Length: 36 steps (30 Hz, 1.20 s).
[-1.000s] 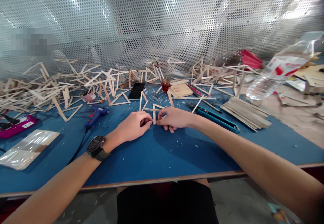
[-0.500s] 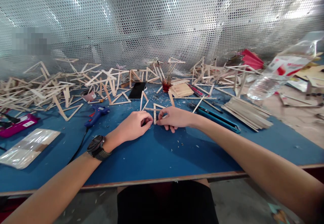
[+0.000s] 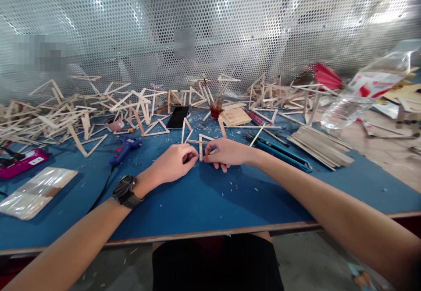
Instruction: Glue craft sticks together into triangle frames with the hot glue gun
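A small frame of flat wooden sticks (image 3: 201,148) stands on the blue tabletop, its lower end between my fingertips. My left hand (image 3: 174,161), with a dark watch (image 3: 125,190) on the wrist, is closed with thumb and forefinger pinched at the left side of the stick's foot. From the right, my right hand (image 3: 226,153) pinches the same foot with thumb and forefinger, the other fingers curled beneath. Part of the frame is hidden behind the right hand. Just behind my left hand, another angled stick piece (image 3: 187,129) rises.
A blue glue gun (image 3: 126,148) lies left with its cable. Right of my hands are a teal cutter knife (image 3: 283,154) and stacked wooden sticks (image 3: 320,146). A phone (image 3: 178,117), heaped stick frames (image 3: 42,111) and a tilted plastic bottle (image 3: 368,87) stand farther back.
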{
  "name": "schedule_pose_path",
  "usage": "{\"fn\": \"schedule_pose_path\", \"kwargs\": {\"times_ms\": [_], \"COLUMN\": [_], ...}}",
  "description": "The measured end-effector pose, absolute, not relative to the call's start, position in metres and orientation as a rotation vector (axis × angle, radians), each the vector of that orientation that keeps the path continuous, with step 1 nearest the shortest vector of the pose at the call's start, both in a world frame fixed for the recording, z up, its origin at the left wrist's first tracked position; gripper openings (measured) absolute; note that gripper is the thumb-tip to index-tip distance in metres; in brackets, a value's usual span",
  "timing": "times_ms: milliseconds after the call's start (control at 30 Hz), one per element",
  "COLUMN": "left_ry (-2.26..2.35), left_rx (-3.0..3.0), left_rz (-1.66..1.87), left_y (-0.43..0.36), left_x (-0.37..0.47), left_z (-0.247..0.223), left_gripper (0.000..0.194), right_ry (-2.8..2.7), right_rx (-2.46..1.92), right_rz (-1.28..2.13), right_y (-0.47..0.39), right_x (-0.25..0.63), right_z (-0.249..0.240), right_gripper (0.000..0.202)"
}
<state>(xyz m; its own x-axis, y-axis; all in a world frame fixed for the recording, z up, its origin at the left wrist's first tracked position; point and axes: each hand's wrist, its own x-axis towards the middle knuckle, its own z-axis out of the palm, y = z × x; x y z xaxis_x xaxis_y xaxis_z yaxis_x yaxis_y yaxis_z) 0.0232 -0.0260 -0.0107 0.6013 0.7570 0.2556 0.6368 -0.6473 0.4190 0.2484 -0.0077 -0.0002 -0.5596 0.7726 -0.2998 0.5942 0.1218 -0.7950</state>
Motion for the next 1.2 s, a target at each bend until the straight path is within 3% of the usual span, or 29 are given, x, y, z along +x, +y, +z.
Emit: {"fn": "schedule_pose_path", "kwargs": {"times_ms": [1200], "left_ry": [1.134], "left_rx": [2.552], "left_rz": [0.589], "left_y": [-0.0256], "left_x": [0.0225], "left_z": [-0.0108], "left_gripper": [0.015], "right_ry": [-2.284], "right_rx": [-1.313], "right_rz": [1.345], "right_y": [-0.0080], "right_x": [0.2479], "right_z": [-0.0008], "right_gripper": [0.028]}}
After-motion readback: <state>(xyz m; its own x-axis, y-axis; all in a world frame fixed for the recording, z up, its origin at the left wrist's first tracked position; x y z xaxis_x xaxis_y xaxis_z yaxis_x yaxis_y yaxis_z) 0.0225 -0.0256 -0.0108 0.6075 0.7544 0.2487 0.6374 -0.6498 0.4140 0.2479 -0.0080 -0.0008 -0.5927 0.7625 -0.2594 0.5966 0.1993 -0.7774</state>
